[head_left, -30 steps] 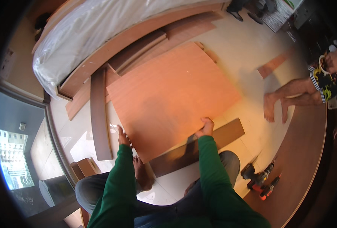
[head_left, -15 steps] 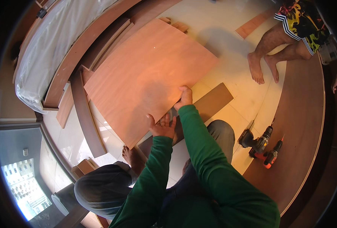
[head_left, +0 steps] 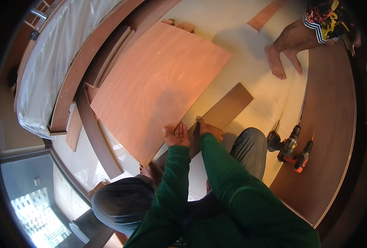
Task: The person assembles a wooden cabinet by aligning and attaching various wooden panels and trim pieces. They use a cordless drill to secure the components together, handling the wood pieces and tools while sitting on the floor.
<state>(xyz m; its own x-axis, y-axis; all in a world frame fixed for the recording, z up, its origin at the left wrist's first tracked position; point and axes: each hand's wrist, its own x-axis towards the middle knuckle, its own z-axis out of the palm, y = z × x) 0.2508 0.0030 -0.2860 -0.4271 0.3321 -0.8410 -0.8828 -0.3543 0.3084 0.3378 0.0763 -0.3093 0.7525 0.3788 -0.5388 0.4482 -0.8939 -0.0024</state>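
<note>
A large reddish-brown wood panel (head_left: pixel 150 82) lies tilted across the middle, its near right edge beside my hands. My left hand (head_left: pixel 177 135) is palm up at that edge, fingers stretched out, thumb by the panel; it grips nothing. Just right of it, my right hand (head_left: pixel 210 129) lies across a long dark brown board (head_left: pixel 229 105), its fingers bent over the edge nearest the panel. The board runs diagonally from near my left foot to the upper right. Part of it is hidden under my arms.
Two cordless drills (head_left: pixel 289 140) (head_left: pixel 303 156) rest at the right by a wide brown panel (head_left: pixel 324 124). A person's bare feet (head_left: pixel 276 62) are at the upper right. Plastic-wrapped furniture (head_left: pixel 55 70) stands left; a narrow board (head_left: pixel 98 132) and a reddish strip (head_left: pixel 266 15) lie on the floor.
My right hand has left the large panel's edge and moved down and right onto the dark board. My left hand stays palm up by the panel. The view has shifted slightly.
</note>
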